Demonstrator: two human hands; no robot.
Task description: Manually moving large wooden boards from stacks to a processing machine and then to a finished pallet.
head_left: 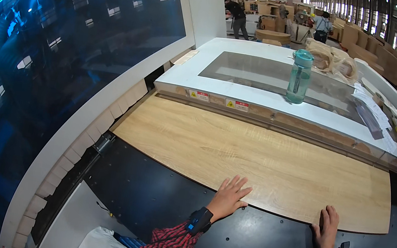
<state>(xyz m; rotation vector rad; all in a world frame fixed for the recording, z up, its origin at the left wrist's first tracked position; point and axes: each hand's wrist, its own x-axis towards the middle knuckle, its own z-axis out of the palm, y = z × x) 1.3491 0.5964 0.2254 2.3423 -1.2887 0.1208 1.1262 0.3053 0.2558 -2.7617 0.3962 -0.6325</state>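
Observation:
A long wood-grain board (255, 156) lies flat on the black machine bed, its far edge against the front of a white machine cover (245, 90). My left hand (229, 200) rests palm down on the board's near edge, fingers spread over its top. Farther right, my right hand (326, 230) touches the same near edge, its fingertips on the top face and its thumb beside them. Neither hand is wrapped round the board. Both wrists carry black strapped devices, below which are red and black checked sleeves.
The black bed (253, 236) has small studs. A large dark-blue window panel (75, 52) rises at left. On the cover stand a teal water bottle (299, 77), plastic-wrapped rolls (333, 61) and papers (374, 115). Two people work far behind, among stacked boards.

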